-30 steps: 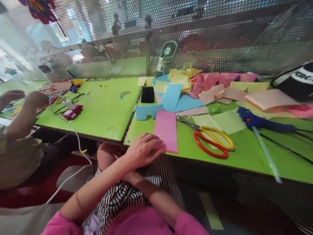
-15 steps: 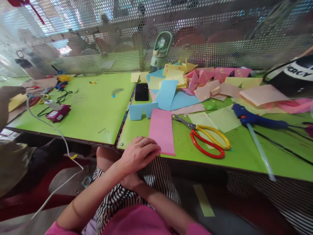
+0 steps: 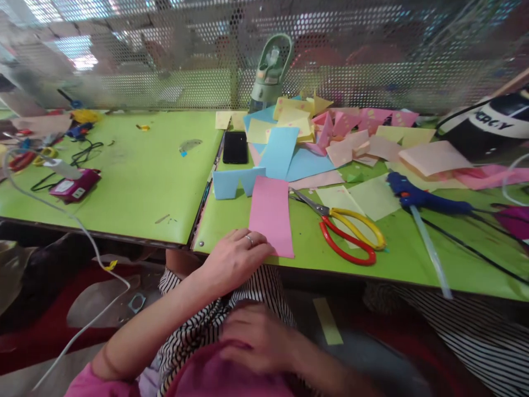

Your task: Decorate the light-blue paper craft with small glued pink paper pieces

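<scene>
My left hand [image 3: 239,256], with a ring on one finger, lies flat at the front edge of the green table. Its fingertips touch the lower left corner of a pink paper strip [image 3: 270,218]. Over my lap, blurred by motion, is my right hand [image 3: 258,333]; its fingers look loosely stretched and nothing shows in them. Scissors [image 3: 351,231] with one red and one yellow handle lie open just right of the pink strip. A folded light-blue paper piece [image 3: 225,184] with a notch stands behind the strip's left side.
A phone [image 3: 235,148] and a green bottle [image 3: 268,77] are farther back, beside a heap of coloured paper [image 3: 297,124]. At the right lies a blue glue gun [image 3: 433,201] with its glue stick over the table edge. A white cable [image 3: 88,242] hangs at the left.
My right hand has come out from under my left forearm and moved right over my lap. My left hand stays by the pink strip. Another person's hand at far left has mostly left view.
</scene>
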The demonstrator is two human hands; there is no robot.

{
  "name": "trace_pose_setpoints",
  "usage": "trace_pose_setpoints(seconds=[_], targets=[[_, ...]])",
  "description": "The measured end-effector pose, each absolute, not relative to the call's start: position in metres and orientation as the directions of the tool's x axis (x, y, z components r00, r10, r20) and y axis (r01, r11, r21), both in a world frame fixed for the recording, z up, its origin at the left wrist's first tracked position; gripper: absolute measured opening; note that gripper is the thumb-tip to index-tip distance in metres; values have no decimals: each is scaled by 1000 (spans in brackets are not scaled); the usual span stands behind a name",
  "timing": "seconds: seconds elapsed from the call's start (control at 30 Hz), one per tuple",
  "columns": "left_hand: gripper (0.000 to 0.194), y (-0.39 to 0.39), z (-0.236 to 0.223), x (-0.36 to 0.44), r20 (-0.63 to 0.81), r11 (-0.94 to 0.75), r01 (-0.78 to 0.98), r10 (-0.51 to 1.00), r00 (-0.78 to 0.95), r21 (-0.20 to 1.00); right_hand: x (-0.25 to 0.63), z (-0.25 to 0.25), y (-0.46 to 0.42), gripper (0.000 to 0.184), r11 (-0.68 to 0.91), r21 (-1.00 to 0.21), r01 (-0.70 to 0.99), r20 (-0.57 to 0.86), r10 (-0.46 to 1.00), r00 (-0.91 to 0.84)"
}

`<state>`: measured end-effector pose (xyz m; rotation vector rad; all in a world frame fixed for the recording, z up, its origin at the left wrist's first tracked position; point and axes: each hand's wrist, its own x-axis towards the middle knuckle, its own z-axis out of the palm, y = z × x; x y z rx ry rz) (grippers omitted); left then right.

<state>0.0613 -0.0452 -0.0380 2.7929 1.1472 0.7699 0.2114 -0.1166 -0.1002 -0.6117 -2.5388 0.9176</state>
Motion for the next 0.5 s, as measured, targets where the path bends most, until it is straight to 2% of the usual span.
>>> trace_pose_setpoints(seconds=[0.03, 0.1, 0.13, 0.2, 0.33, 0.5], targets=[[19, -44, -40, 61, 441, -728, 656, 663, 604, 196, 231, -89, -116, 17, 715, -642, 279, 235, 530, -815], [20, -41, -43, 61, 452, -729, 660, 658, 602, 182, 265, -66, -107, 27, 802, -353, 481, 558, 593, -580], [20, -40, -44, 61, 452, -728, 662, 659, 602, 179, 278, -57, -100, 40, 756, -231, 612, 588, 610, -531], [21, -40, -46, 63, 451, -723, 667, 663, 598, 180, 291, -46, -85, 52, 664, -92, 742, 586, 639, -499], [23, -42, -47, 62, 450, -731, 666, 651, 612, 152, 290, -51, -66, 52, 628, -19, 778, 508, 676, -534], [28, -49, -42, 57, 489, -740, 668, 610, 623, 73, 284, -56, -69, 42, 623, 22, 782, 511, 665, -545]])
